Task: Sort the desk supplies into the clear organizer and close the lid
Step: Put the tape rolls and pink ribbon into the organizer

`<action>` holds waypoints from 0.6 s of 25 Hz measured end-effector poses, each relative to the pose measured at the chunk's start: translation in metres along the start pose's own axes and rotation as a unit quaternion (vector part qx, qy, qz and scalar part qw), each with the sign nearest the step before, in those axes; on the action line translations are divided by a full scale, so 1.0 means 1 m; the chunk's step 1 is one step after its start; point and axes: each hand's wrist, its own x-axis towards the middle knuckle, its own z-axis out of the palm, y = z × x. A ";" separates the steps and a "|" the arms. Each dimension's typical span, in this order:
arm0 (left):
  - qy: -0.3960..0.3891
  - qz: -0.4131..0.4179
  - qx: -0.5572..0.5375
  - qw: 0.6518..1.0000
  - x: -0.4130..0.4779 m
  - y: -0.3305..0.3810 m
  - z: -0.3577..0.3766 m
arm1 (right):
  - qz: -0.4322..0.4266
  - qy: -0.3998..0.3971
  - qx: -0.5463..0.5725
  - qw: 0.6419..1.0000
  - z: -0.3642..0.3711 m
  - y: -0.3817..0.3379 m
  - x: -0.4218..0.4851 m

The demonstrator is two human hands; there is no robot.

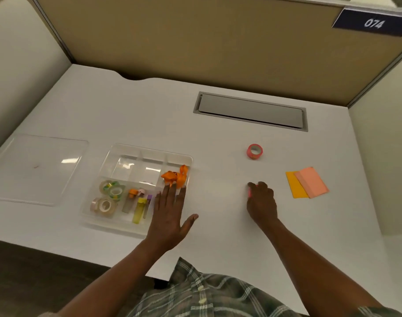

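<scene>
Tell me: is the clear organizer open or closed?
Open. The lid lies flat on the desk, apart from the organizer, to its left.

1. A shirt (pixel 218 294) in muted green-grey plaid, crossed by thin white and darker lines.
2. Small pale buttons (pixel 200 288) run down its front placket.
3. A sleeve (pixel 378 313) hem of the same plaid shows on the right arm.
4. Below it the forearm is bare, and the left hand (pixel 170 216) and right hand (pixel 262 200) are bare too.
</scene>
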 end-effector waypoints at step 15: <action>0.040 0.043 -0.182 0.982 0.059 0.089 0.018 | -0.029 -0.292 0.452 0.842 -0.052 -0.024 0.013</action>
